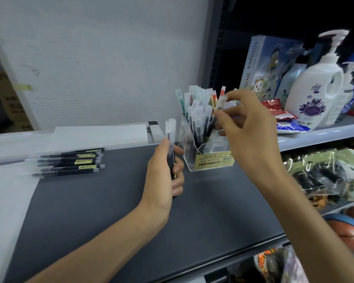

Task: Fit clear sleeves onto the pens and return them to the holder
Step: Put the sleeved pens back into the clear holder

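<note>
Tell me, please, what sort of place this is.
Probably a small shop or stockroom: metal shelving holds a boxed puzzle and a pump bottle, and the clear pen holder bears a retail-style label.

Left hand (164, 170) low, gripping pen bundle (170, 129); right hand (251, 127) raised, pinching sleeved pen (221, 104)

Blur and tiny print
Loose pens (67, 162) smear at middle left; print on the yellow label (213, 159) is unreadable.
</note>
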Tool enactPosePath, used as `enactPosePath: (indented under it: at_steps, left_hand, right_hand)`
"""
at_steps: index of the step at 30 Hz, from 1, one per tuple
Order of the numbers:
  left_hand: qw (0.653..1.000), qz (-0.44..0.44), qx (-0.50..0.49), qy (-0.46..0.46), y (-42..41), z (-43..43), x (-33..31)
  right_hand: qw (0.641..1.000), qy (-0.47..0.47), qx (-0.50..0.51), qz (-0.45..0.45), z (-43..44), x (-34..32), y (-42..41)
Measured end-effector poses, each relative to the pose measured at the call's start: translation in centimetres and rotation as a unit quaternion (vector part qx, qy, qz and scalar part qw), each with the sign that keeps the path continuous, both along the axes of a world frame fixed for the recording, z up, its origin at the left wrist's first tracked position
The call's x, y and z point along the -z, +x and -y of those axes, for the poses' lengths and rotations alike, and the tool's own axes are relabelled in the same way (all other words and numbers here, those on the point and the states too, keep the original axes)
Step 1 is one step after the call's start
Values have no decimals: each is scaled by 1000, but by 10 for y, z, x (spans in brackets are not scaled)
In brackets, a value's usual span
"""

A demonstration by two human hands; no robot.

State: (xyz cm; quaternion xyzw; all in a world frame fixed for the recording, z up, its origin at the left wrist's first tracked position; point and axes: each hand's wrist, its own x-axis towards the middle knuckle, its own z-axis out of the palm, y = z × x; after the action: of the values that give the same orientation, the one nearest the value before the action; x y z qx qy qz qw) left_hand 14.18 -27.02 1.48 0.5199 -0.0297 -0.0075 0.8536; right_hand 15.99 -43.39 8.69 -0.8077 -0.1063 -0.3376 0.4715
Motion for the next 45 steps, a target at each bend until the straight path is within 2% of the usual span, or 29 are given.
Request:
enactPosePath:
  at_steps: [3, 6, 9, 13, 24, 38, 45]
  left_hand:
    - [1000, 1, 7, 3, 2, 0, 1]
    - [1000, 1, 9, 3, 2, 0, 2]
    - [1000, 2, 9, 4, 2, 1, 2]
    - [1000, 3, 11, 8, 2, 1, 2]
    - [1000, 18, 16, 19, 2, 1, 3]
    - [999, 23, 13, 27, 1, 1, 3]
    - [999, 29, 9, 30, 2, 2, 3]
  right_hand:
    - [999, -33, 13, -29, -1, 7, 6]
    - [999, -27, 27, -37, -2, 13, 9]
    - [999, -16, 37, -33, -3, 17, 11]
    - [998, -47, 49, -14, -3, 18, 12]
    - [998, -26, 55, 8, -5, 5, 10]
    - [992, -112, 55, -24, 2, 12, 5]
    - [990, -123, 30, -62, 5, 1, -5]
